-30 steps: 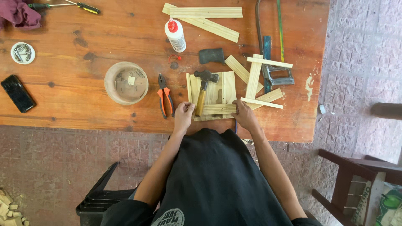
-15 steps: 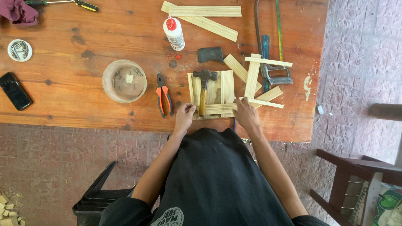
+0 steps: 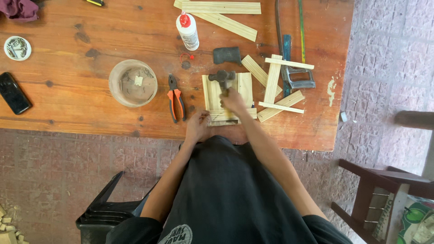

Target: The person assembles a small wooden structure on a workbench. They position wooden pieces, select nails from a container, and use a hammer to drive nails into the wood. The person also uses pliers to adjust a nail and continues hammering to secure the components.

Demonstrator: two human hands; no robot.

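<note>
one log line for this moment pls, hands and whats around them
right hand: on hammer handle | left hand: at wood frame near edge | beside: pliers, bowl, glue bottle

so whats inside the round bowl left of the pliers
The round bowl holds one small pale block near its middle and thin scattered bits, perhaps nails; they are too small to tell. Nothing covers it, and neither hand is near.

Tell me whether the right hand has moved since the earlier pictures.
Yes. The right hand has left the near right corner of the slat panel and shifted inward onto the hammer handle lying on it.
</note>
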